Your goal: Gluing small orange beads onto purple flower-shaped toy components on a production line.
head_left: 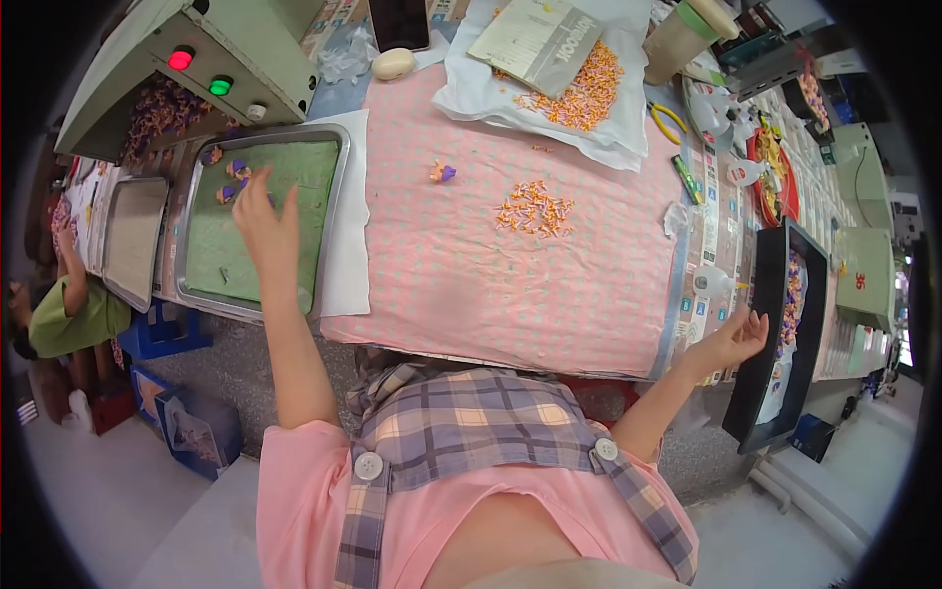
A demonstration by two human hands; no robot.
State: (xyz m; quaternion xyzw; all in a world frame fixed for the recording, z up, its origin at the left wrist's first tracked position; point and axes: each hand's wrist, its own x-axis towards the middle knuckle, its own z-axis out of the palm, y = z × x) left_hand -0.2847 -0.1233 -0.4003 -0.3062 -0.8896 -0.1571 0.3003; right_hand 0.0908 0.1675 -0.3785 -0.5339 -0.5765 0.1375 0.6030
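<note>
My left hand (pixel 263 221) reaches over the green-lined metal tray (pixel 312 240), its thumb spread away from the fingers. Its fingertips are beside small purple-and-orange figurine parts (pixel 238 170) at the tray's far left; I see no part gripped. My right hand (pixel 734 342) hovers between the table's right side and a long black bin (pixel 751 393), fingers loosely curled and apart, nothing visible in them. Just beyond it is a clear squeeze bottle (pixel 713 283) with a yellowish tip. On the pink patterned cloth (pixel 442 275) lie one purple-and-orange figurine part (pixel 444 173) and a pile of tiny orange-and-pink pieces (pixel 535 209).
A grey-green machine (pixel 186 69) with red and green lights stands at far left. White paper (pixel 471 93) at the back holds more small pieces and a notebook (pixel 540 44). Yellow-handled pliers (pixel 667 123) lie at right. A co-worker in a green top (pixel 78 319) is at far left.
</note>
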